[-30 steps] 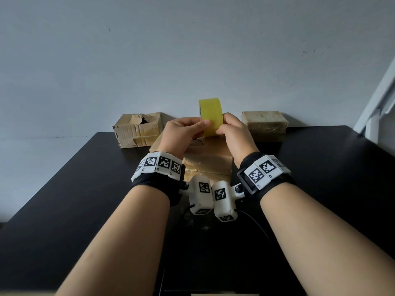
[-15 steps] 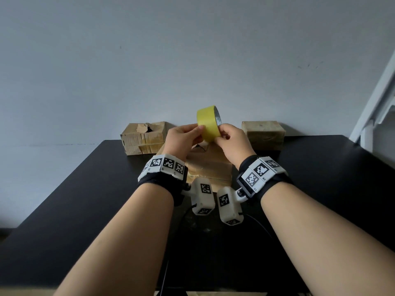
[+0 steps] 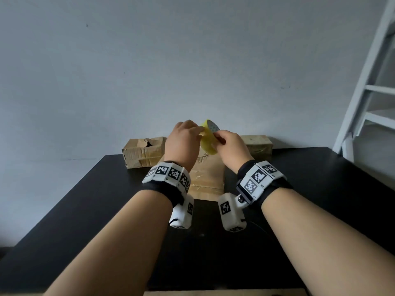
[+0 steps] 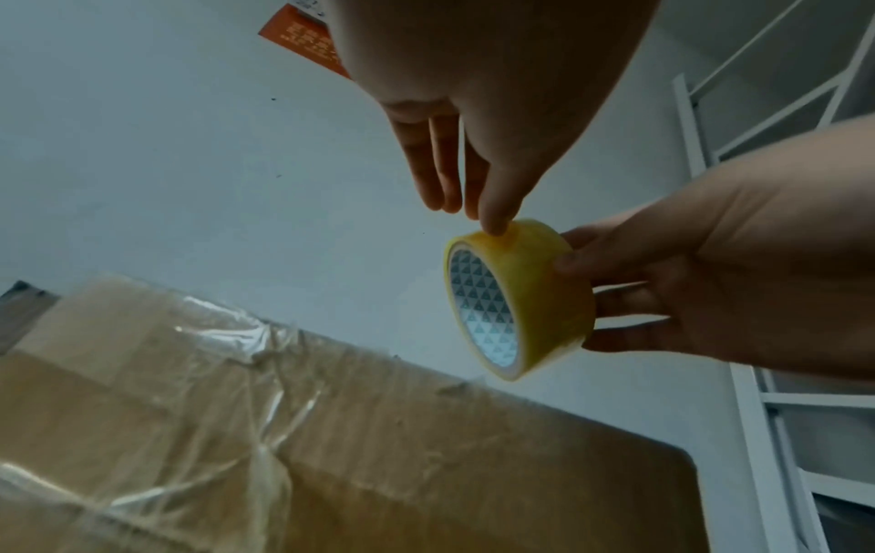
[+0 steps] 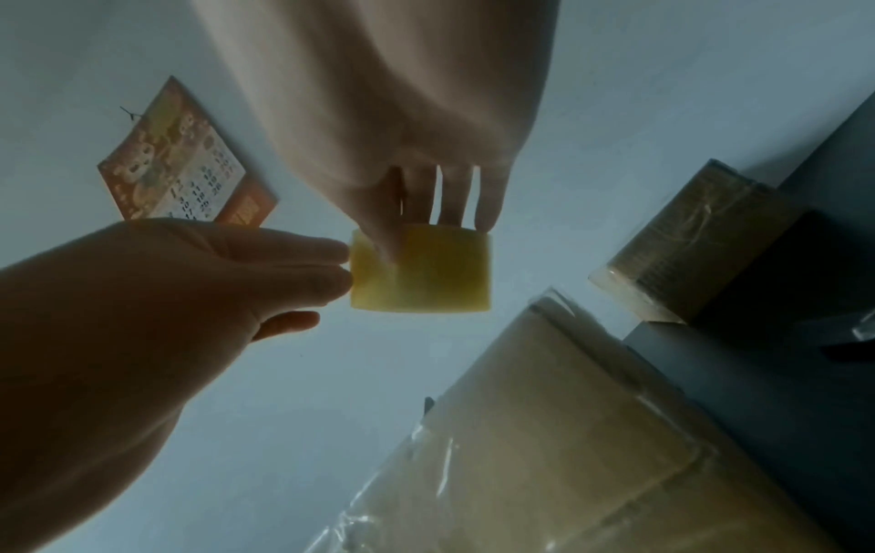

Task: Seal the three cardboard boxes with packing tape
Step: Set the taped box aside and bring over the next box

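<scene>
Head view: the tape roll (image 3: 208, 142) is being held above the far end of the middle box (image 3: 206, 180), gripped in the curled fingers of the right hand (image 3: 233, 147), while straight fingertips of the left hand (image 3: 182, 142) are being pressed on its rim, probably to find the loose end.

Wall calendar (image 5: 182, 179): date numbers, mostly blurred. Right wristband (image 3: 259, 178): "R2".

The tape roll (image 3: 208, 139) is glossy yellow, the cardboard box (image 3: 208, 178) wrinkled with shiny film (image 4: 237, 336), the table (image 3: 85, 210) matt black.
</scene>
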